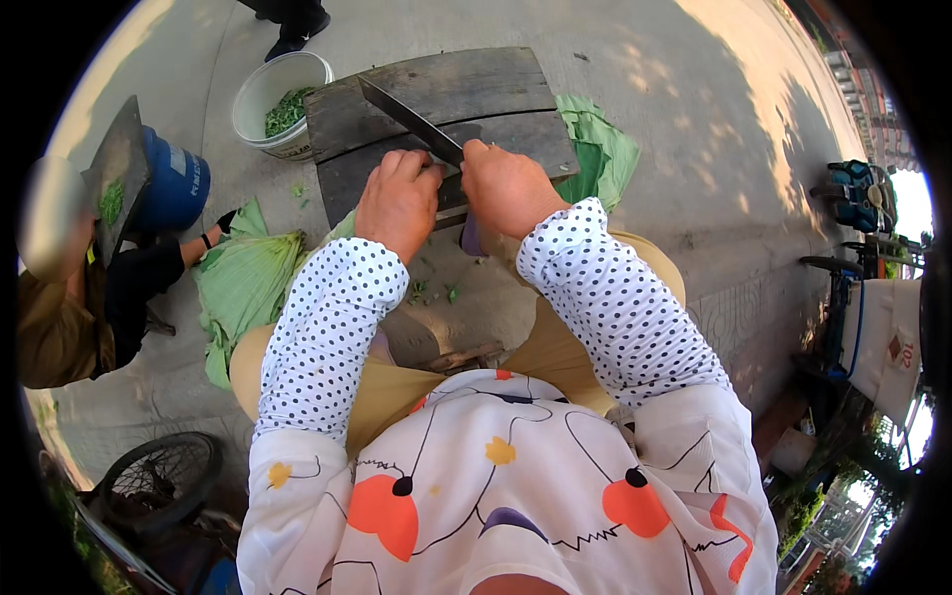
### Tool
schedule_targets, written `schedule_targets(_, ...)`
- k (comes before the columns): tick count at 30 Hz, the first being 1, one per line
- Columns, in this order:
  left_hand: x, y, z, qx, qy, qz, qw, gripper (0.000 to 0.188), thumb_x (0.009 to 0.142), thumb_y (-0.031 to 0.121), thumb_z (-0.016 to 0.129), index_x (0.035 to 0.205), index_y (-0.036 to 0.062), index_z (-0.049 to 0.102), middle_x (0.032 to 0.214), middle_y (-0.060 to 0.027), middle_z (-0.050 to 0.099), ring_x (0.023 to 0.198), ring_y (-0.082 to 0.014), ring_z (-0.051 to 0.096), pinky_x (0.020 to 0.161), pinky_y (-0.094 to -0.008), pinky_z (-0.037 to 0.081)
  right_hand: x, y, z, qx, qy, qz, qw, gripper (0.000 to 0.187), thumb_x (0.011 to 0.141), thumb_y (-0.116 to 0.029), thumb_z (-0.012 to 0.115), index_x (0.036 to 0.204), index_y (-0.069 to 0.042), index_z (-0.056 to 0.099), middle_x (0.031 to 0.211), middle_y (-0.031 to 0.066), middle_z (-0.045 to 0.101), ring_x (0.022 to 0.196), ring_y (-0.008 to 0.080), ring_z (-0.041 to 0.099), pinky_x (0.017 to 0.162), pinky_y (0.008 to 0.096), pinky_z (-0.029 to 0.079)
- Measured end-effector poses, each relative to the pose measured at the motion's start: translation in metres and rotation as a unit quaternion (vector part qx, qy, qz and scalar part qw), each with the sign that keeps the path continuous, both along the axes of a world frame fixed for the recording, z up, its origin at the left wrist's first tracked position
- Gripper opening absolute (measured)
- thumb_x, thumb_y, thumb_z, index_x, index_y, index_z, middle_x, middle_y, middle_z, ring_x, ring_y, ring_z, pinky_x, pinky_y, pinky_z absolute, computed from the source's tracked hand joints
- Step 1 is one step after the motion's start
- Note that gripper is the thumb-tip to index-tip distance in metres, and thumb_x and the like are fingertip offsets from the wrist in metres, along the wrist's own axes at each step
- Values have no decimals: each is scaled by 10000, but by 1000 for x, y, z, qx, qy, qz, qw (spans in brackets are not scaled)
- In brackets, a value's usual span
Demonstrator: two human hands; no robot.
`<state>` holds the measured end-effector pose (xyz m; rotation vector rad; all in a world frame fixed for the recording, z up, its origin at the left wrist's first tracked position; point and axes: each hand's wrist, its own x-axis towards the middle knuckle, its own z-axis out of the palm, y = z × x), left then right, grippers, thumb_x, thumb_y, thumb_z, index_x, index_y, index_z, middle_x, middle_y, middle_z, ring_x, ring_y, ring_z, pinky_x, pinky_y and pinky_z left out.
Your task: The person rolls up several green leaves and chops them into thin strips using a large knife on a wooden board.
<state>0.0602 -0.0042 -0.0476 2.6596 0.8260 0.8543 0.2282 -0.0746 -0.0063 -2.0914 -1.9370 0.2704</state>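
Note:
My right hand (508, 188) is closed around the handle of a long, dark-bladed kitchen knife (412, 116). The blade slants away to the far left over a weathered wooden board (451, 77) made of dark planks. Beside the blade, at the board's near edge, my left hand (399, 201) has its fingers curled inward. Whatever those fingers hold is hidden from view. Large, crumpled green leaves lie on both sides of me: a leaf bundle (251, 266) by my left knee and a folded leaf (602, 154) at the board's right end.
A white bucket (250, 107) of chopped greens (288, 112) touches the board's left side. Farther left, a person (74, 307) sits by a blue bucket (171, 183) topped with another board (117, 164). Someone's dark shoe (297, 38) appears beyond. Parked vehicles (873, 327) line the right.

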Motion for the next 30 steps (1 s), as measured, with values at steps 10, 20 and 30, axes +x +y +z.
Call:
schedule_targets(10, -4, 1, -7, -11, 15, 19, 1000, 260, 810, 68, 686, 1060, 116, 744, 1018, -66, 656, 1005, -295, 610, 874, -422, 537, 11, -38, 28, -43, -75, 71, 994, 123, 943, -128, 600, 943, -16, 549, 791, 212, 666, 666, 411, 687, 576, 490, 560)
schedule_targets(20, -5, 0, -5, -3, 4, 8, 1000, 269, 796, 54, 693, 1049, 115, 759, 1025, -61, 657, 1025, -296, 604, 887, -414, 530, 3, -17, 4, -10, -76, 86, 993, 245, 786, -36, 705, 974, -2, 552, 860, 203, 684, 765, 374, 731, 628, 439, 592)
schedule_targets(30, -7, 0, -4, -7, 20, 24, 1000, 264, 802, 56, 684, 1047, 124, 756, 1026, -46, 660, 1005, -286, 604, 875, -415, 527, 12, -27, 23, -13, -29, 64, 997, 133, 946, -135, 596, 957, -7, 559, 826, 232, 684, 700, 428, 688, 623, 504, 565)
